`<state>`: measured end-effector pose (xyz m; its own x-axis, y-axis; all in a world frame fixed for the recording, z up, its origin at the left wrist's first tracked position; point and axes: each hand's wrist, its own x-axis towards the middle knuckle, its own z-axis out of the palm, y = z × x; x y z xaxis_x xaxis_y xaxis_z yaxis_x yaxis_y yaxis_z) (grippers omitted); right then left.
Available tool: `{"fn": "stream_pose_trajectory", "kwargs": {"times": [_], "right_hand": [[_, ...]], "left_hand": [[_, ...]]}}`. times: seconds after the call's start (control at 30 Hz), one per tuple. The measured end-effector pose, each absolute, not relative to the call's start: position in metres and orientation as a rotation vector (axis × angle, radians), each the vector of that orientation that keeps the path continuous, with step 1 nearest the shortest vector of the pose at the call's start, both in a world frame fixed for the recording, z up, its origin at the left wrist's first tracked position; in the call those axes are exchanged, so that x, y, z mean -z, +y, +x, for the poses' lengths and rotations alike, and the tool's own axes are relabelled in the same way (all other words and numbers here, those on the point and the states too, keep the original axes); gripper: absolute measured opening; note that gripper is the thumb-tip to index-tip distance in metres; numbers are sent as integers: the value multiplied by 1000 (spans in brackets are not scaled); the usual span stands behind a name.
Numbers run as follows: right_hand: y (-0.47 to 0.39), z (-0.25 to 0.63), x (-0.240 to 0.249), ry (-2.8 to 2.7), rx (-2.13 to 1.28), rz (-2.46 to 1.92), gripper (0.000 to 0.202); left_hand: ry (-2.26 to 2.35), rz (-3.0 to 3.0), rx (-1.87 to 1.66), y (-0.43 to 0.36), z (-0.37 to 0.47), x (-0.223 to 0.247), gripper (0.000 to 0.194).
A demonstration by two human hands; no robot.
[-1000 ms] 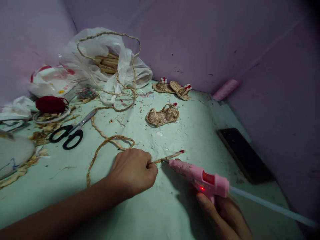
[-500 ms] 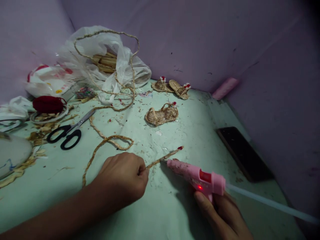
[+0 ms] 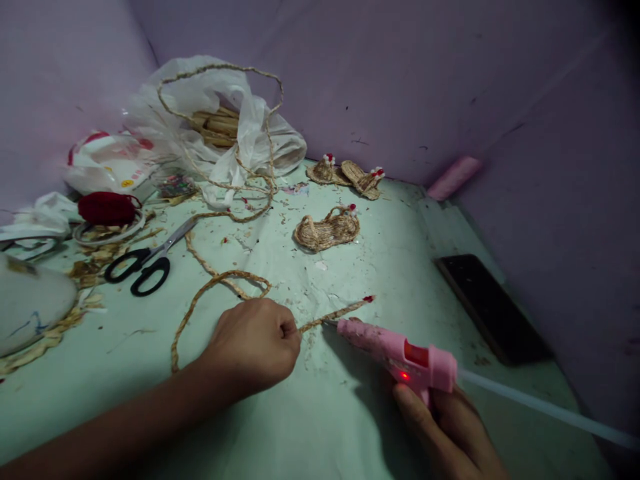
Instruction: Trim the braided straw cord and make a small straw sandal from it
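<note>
My left hand (image 3: pixel 257 340) is closed on a braided straw-coloured rope (image 3: pixel 336 315), whose red-tipped end sticks out to the right over the table. From the other side of that fist the rope loops back across the table towards a plastic bag. My right hand (image 3: pixel 445 427) grips a pink hot glue gun (image 3: pixel 395 350) with a red light lit on its side. A long translucent glue stick (image 3: pixel 540 405) juts from its back. The glue gun's nozzle is at the rope, just right of my left fist; whether it touches cannot be made out.
A woven miniature slipper (image 3: pixel 327 230) lies ahead, with two more slippers (image 3: pixel 361 179) near the wall. Black-handled scissors (image 3: pixel 150 263), dark red yarn (image 3: pixel 109 209) and a white plastic bag (image 3: pixel 175 93) of dried strips are on the left. A dark phone (image 3: pixel 493 307) lies at right.
The whole view has shifted slightly, moving things a little to the right in the picture. Both hands keep their holds, and the nozzle stays by the rope.
</note>
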<state>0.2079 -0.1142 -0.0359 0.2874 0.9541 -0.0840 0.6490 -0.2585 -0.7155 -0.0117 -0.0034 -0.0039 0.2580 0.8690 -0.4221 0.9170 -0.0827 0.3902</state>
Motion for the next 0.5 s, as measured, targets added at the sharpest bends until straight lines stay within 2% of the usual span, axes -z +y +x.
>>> {"fn": "stream_pose_trajectory", "kwargs": {"times": [0.5], "right_hand": [[-118, 208, 38, -1367, -734, -2002, 34]], "left_hand": [[1634, 1906, 98, -2, -11, 3, 23]]}}
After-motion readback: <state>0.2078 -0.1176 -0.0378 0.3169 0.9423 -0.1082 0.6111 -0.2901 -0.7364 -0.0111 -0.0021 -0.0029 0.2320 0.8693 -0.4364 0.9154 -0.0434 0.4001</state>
